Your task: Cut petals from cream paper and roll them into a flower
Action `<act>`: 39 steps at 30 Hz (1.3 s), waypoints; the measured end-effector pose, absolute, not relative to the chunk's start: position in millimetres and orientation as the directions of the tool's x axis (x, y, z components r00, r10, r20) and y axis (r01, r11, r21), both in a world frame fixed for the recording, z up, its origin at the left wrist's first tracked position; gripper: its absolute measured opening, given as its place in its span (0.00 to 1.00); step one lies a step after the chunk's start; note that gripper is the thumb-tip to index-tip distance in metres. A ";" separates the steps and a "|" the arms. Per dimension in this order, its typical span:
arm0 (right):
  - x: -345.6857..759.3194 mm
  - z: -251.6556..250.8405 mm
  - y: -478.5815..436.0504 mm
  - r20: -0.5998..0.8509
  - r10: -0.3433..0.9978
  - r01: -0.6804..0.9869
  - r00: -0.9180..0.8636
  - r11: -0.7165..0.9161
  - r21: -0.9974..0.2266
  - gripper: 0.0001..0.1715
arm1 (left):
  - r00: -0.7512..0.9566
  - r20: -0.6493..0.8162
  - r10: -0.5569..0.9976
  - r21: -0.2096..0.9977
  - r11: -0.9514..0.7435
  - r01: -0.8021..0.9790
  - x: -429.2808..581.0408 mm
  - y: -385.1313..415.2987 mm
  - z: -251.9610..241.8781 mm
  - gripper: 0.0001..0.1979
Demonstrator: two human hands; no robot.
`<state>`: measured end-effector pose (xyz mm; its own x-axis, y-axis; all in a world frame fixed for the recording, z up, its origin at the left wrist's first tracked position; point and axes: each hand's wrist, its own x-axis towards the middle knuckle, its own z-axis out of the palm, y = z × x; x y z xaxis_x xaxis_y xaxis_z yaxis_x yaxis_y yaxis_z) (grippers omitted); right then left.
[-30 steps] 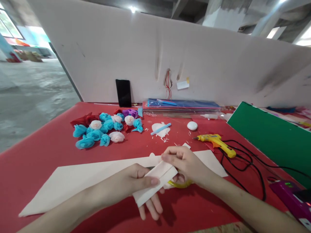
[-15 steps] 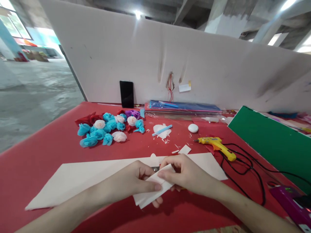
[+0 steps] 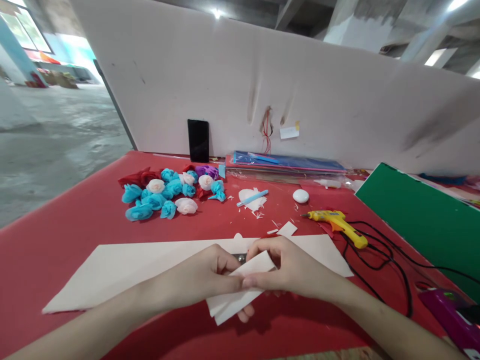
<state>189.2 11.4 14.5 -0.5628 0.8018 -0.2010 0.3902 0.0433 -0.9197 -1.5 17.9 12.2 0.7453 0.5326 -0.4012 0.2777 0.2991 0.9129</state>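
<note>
My left hand [image 3: 219, 272] is closed on a piece of folded white paper [image 3: 234, 302], its thumb pressed along the top layer. My right hand [image 3: 281, 267] pinches the same paper, with its thumb tip meeting the left thumb. The layers fan slightly apart at the lower end. Behind the paper, between both hands, shows a dark metal part with a round rivet [image 3: 241, 258], like a scissors pivot; the rest of it is hidden. Beneath my hands lies a long white paper sheet [image 3: 123, 265] on the red table [image 3: 86, 205].
Blue, pink, red and purple paper flowers [image 3: 153, 201] lie at the left. Beyond the sheet are a blue pen [image 3: 252, 198] on paper scraps, a white egg-shaped object [image 3: 300, 195] and a yellow glue gun [image 3: 337, 225] with a black cord. A green board [image 3: 416, 225] stands right; a phone [image 3: 198, 140] leans behind.
My right thumb has slid down the paper to meet my left thumb, and the paper's upper end shows more. The camera view has shifted slightly.
</note>
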 end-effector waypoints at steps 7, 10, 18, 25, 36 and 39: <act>189.1 13.8 14.0 -0.239 0.788 0.400 -0.567 0.009 -0.917 0.14 | 0.763 -0.409 0.500 0.908 0.301 0.290 0.5 20.1 16.0 0.15; 189.7 14.2 14.9 -0.248 0.780 0.391 -0.574 -0.004 -0.920 0.14 | 0.760 -0.422 0.494 0.901 0.320 0.292 -0.1 21.2 18.4 0.16; 193.2 15.4 14.7 -0.307 0.745 0.383 -0.592 -0.075 -0.921 0.15 | 0.785 -0.412 0.462 0.902 0.326 0.282 -2.2 18.0 16.5 0.14; 196.1 22.0 13.6 -0.283 0.721 0.456 -0.632 0.051 -0.888 0.16 | 0.774 -0.448 0.447 0.873 0.406 0.271 -3.8 18.7 11.5 0.11; 193.8 22.6 14.1 -0.287 0.760 0.336 -0.583 -0.096 -0.937 0.11 | 0.646 -0.337 0.684 0.875 -0.025 0.483 -2.2 17.6 24.8 0.12; 193.4 21.0 15.3 -0.286 0.793 0.304 -0.538 -0.134 -0.943 0.11 | 0.629 -0.205 0.749 0.880 -0.140 0.454 -1.5 17.3 20.9 0.10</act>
